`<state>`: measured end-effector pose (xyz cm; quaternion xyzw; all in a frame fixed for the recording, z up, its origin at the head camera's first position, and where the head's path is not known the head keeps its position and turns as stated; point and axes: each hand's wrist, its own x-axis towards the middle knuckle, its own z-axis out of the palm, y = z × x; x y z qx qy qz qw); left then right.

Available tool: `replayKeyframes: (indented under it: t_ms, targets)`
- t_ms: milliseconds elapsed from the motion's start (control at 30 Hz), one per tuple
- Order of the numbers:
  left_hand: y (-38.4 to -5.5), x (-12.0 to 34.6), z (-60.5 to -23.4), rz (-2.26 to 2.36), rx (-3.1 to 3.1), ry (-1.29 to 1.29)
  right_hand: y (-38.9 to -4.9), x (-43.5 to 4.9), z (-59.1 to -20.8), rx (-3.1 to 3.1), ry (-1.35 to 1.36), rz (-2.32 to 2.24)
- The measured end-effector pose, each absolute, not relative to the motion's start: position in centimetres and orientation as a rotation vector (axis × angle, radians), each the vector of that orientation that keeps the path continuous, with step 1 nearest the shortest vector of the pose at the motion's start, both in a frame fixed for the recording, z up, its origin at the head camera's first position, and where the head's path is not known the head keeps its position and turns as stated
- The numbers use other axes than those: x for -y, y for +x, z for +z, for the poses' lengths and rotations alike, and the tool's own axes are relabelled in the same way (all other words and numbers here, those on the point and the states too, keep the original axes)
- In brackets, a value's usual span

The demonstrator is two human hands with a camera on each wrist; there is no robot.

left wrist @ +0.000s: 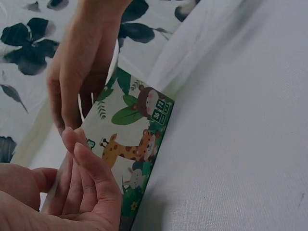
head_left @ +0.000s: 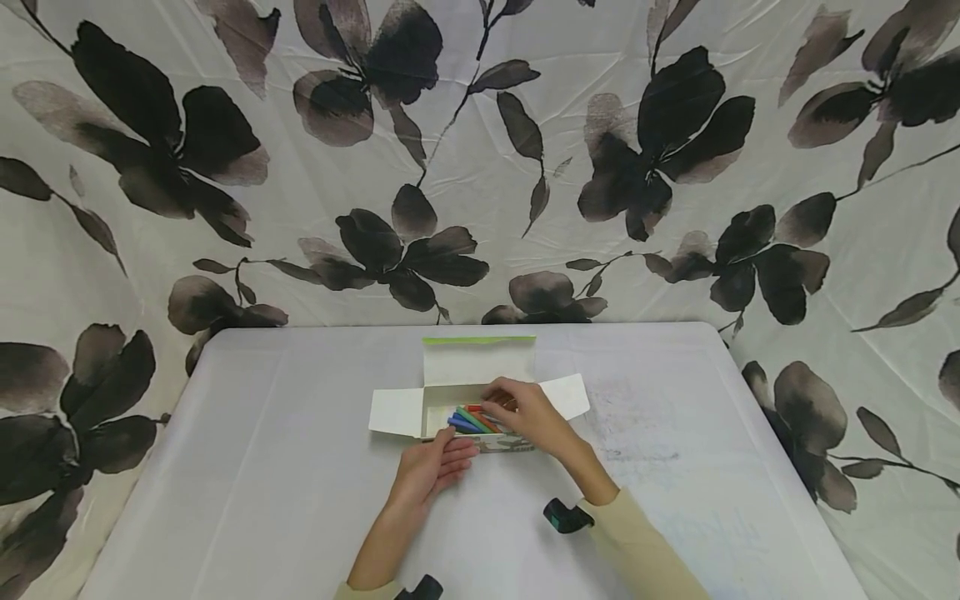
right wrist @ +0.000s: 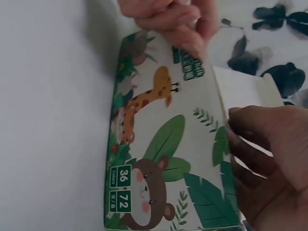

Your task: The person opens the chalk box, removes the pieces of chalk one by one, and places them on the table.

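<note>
An open cardboard box (head_left: pixel 507 445) with cartoon animals on its side stands on the table, and bright coloured sticks (head_left: pixel 468 422) in blue, green, red and orange lie inside it. My left hand (head_left: pixel 432 471) grips the front wall near its left end, thumb at the rim and fingers along the printed outside (left wrist: pixel 126 113). From the right, my right hand (head_left: pixel 531 414) reaches over the rim with bent fingers down among the sticks. In the right wrist view the box's wall (right wrist: pixel 159 134) hides the fingertips of the right hand (right wrist: pixel 274 159), so I cannot tell whether they pinch a stick.
The box's white lid (head_left: pixel 480 362) stands up at the back, and side flaps (head_left: pixel 396 412) spread to left and right. A white cloth covers the table (head_left: pixel 262 467), with faint coloured smudges (head_left: pixel 637 433) on the right. A floral curtain (head_left: pixel 540 183) hangs behind it.
</note>
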<state>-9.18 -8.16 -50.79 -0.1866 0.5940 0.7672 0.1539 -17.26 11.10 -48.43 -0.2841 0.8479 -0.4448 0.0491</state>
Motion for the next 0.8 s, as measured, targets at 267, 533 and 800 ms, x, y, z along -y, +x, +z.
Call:
replayKeyframes:
  t_ms: [267, 533, 800]
  targets:
    - [-9.3, 8.3, -50.9, 2.197, -1.697, -0.526, -18.0, -10.1, -49.1, -2.717, -0.990, -1.004]
    - [-9.2, 8.1, -51.0, 2.216, -1.694, -0.530, -18.2, -9.6, -48.6, -2.727, -0.982, -0.791]
    - [-9.1, 8.1, -50.8, 2.221, -1.686, -0.544, -18.8, -9.2, -48.4, -2.721, -1.029, -0.612]
